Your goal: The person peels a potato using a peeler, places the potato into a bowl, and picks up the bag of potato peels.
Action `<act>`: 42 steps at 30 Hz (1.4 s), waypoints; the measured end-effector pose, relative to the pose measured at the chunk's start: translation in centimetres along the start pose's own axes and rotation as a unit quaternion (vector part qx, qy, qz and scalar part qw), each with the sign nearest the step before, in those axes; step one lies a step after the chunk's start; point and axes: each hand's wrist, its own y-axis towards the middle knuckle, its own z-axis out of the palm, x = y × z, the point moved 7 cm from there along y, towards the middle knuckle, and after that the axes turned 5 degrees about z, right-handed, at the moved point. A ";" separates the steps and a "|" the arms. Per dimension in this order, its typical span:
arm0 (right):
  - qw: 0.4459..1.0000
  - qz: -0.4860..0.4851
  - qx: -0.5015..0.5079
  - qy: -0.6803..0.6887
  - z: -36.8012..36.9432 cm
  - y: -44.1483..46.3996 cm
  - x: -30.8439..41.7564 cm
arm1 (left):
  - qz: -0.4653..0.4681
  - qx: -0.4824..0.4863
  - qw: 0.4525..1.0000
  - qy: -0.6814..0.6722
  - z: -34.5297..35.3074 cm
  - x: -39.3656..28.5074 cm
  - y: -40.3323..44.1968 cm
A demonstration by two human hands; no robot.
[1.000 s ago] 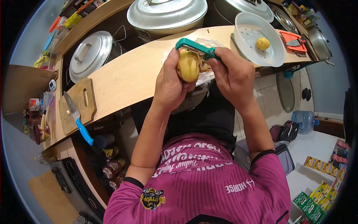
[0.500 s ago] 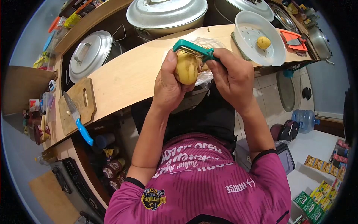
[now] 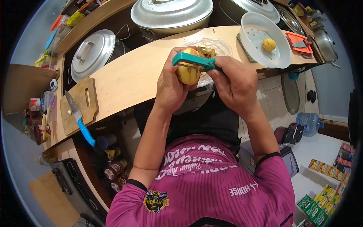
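Observation:
A partly peeled yellow potato is gripped in my left hand, with brown skin streaks on its lower side. My right hand is closed around the handle of a green peeler. The peeler's blade lies across the middle of the potato. Just behind them, peelings rest on a clear plastic bag at the counter's front edge. Another potato sits in a white perforated basin to the right.
On the left, a knife with a blue handle lies across a wooden cutting board, its handle jutting past the counter edge. Lidded metal pots line the back. An orange grater-like tool lies beyond the basin.
The peeler has moved down from the potato's top end to its middle, towards my body. Peelings behind the potato show more now.

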 end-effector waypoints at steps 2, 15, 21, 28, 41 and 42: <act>1.000 0.017 -0.003 -0.011 0.0 -0.2 -0.2 | -0.021 -0.033 0.999 0.002 -0.1 0.4 -0.2; 0.996 0.085 -0.033 0.011 -1.4 -0.3 -1.5 | -0.007 -0.008 0.999 0.031 1.0 0.0 0.1; 1.000 0.023 0.007 -0.002 -0.6 -0.3 -0.2 | -0.025 -0.110 0.993 0.038 0.1 0.5 -0.3; 0.999 0.006 -0.011 -0.046 -0.3 0.0 -0.1 | 0.021 -0.098 0.991 0.086 0.3 -0.2 -0.3; 0.998 -0.002 -0.024 -0.063 -0.3 0.2 0.3 | 0.019 -0.085 0.993 0.085 0.2 -0.4 -0.2; 0.998 -0.001 -0.025 -0.064 -0.4 0.2 0.2 | 0.013 -0.065 0.995 0.078 0.3 -0.2 -0.2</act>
